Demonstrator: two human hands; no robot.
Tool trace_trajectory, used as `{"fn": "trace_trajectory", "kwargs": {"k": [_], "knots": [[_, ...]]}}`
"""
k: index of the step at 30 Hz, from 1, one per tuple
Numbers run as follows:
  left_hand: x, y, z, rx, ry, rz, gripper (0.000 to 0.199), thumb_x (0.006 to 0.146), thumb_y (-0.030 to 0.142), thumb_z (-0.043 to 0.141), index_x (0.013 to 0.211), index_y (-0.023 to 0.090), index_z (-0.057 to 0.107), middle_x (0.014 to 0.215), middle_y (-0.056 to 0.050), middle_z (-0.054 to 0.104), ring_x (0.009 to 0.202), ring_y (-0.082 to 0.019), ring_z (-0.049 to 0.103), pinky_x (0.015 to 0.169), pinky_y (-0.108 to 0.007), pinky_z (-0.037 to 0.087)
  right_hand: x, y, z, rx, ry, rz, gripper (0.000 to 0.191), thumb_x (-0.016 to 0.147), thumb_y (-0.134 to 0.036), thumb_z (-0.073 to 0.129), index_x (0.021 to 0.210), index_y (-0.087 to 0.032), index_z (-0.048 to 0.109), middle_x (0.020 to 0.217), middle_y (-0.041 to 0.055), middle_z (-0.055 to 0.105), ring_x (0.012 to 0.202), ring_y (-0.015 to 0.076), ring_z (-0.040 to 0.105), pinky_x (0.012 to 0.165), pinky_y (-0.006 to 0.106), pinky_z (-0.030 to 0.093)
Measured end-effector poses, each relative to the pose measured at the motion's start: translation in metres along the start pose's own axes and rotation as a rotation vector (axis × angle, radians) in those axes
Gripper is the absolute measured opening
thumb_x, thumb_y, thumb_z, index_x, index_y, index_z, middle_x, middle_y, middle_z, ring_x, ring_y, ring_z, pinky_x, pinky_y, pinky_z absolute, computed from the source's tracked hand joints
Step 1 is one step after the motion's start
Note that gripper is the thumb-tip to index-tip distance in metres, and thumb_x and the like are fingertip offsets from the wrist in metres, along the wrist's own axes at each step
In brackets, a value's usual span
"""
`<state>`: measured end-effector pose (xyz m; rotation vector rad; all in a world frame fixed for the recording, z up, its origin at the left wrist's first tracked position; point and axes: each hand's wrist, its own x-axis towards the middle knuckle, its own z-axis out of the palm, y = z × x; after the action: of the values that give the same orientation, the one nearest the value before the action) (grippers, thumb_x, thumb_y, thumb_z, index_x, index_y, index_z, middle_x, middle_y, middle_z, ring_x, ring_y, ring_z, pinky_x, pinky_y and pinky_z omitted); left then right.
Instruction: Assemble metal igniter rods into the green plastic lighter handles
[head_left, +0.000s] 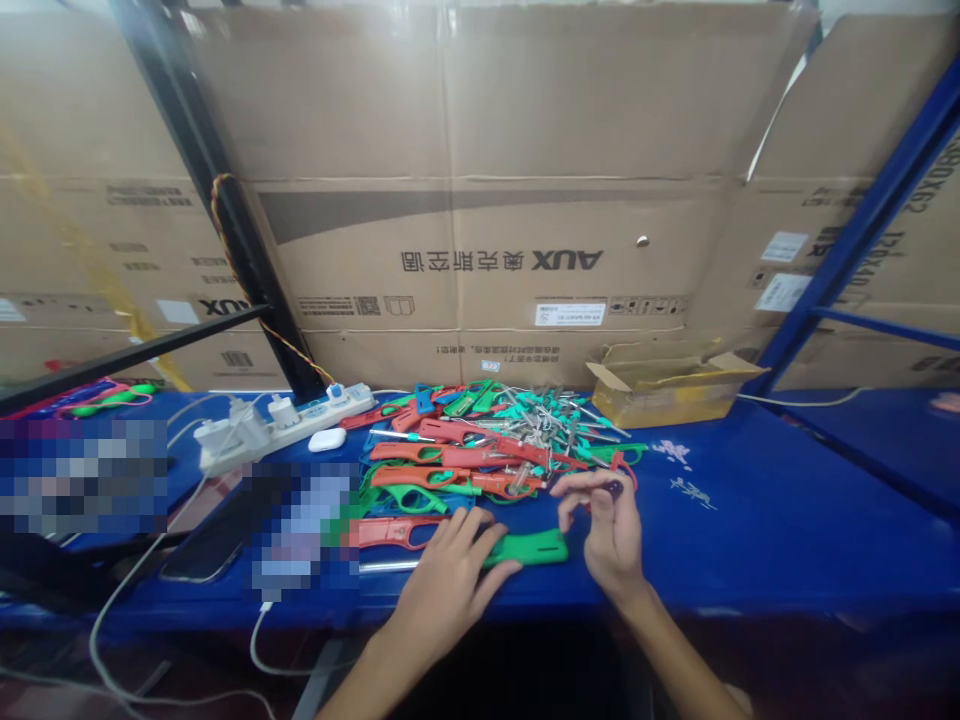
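My left hand [455, 572] is closed on a green lighter body [534, 547] near the table's front edge; a metal tube sticks out to its left. Just right of the green handle, my right hand [611, 525] is raised, its fingers curled round a small dark object [615, 489] that I cannot make out. Behind my hands lies a pile of red and green lighter bodies [450, 455]. A red lighter body [386, 532] rests left of my left hand. Thin metal parts with teal pieces [551, 425] are heaped at the back of the pile.
An open cardboard box [667, 398] stands behind the pile at the right. A power strip [300, 422], a white case [327, 440], a dark phone [217, 530] and cables lie at the left. Small pink pieces [673, 453] and thin metal bits [694, 492] lie at the right.
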<state>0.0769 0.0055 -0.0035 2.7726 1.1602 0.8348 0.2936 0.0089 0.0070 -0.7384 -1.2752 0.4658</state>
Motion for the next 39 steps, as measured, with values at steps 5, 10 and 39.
{"fn": "trace_trajectory", "kwargs": {"k": [5,10,39], "knots": [[0.0,-0.0004,0.0002,0.001,-0.029,-0.001,0.035,0.107,0.047,0.049,0.124,0.021,0.065,0.12,-0.011,0.065,0.109,-0.03,0.062,0.093,-0.047,0.054,0.0013,0.0003,-0.0008,-0.006,0.018,-0.001,0.019,0.11,-0.041,0.041,0.102,-0.025,0.048,0.087,-0.0004,0.071,0.047,0.0093,0.061,0.048,0.025,0.05],[-0.0007,-0.0005,0.0005,0.0,-0.056,-0.012,0.034,0.106,0.045,0.051,0.126,0.021,0.063,0.123,-0.011,0.064,0.111,-0.031,0.061,0.094,-0.048,0.053,0.002,0.0006,-0.0004,-0.009,-0.018,0.006,0.019,0.109,-0.041,0.043,0.102,-0.024,0.05,0.087,0.0,0.072,0.047,0.0094,0.062,0.049,0.025,0.051],[-0.0009,0.0024,-0.0025,0.029,-0.064,-0.016,0.031,0.103,0.04,0.059,0.126,0.02,0.064,0.122,-0.01,0.065,0.112,-0.032,0.062,0.095,-0.051,0.055,0.0034,0.0033,0.0044,-0.002,-0.045,0.024,0.019,0.111,-0.037,0.037,0.1,-0.025,0.046,0.086,-0.0017,0.07,0.047,0.0074,0.061,0.047,0.021,0.048]]}}
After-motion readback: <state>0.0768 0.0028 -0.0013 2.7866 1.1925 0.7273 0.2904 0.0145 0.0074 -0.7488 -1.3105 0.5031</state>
